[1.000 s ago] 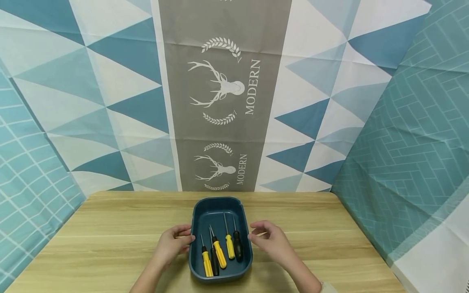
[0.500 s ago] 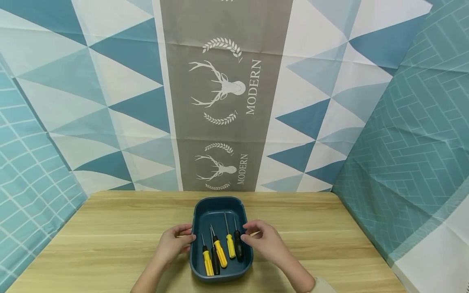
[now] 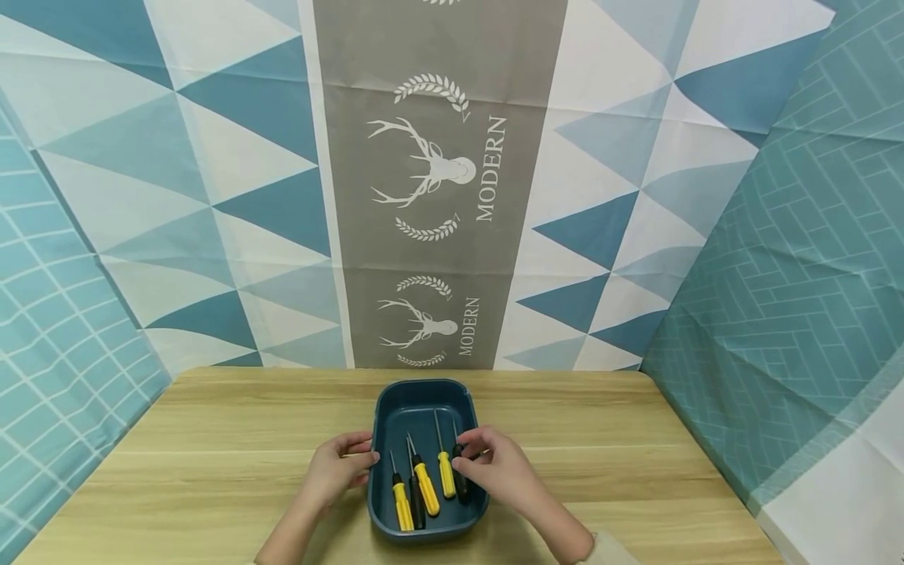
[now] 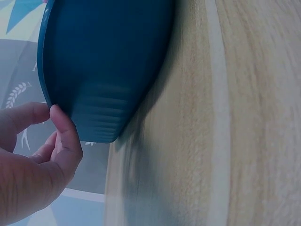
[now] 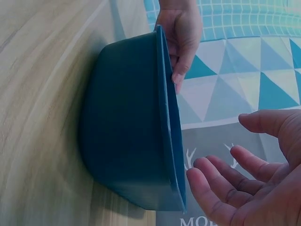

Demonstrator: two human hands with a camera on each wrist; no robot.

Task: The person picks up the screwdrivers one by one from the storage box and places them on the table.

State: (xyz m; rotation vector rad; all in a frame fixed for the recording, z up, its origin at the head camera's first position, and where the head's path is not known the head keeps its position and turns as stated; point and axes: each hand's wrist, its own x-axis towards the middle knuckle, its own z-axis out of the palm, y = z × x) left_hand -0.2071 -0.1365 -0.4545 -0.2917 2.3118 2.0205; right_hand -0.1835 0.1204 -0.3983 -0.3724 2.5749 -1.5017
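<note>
A dark blue rectangular bin (image 3: 422, 396) stands on the wooden table with several screwdrivers in it. My left hand (image 3: 335, 471) pinches the bin's left rim between thumb and finger, which the left wrist view shows from outside. Over the right rim hovers my right hand (image 3: 503, 469), its fingers parted and holding nothing in the right wrist view (image 5: 254, 174). Nearest to it lies a black-handled screwdriver (image 3: 462, 488), partly covered by the fingertips. Beside that is a yellow screwdriver (image 3: 446, 475). Farther left lie two yellow-and-black screwdrivers, one in the middle (image 3: 427, 490), with another black handle (image 3: 417, 506) between them.
The wood-grain table (image 3: 268, 408) extends to both sides of the bin. Behind it hangs a patterned cloth (image 3: 424, 235) with triangles and deer heads. Tile-print cloths close off the left and right sides. A white surface (image 3: 840, 486) stands at the far right.
My right hand has moved left, from beside the bin's right rim to over it, near the black screwdriver. The left hand stays at the left rim.
</note>
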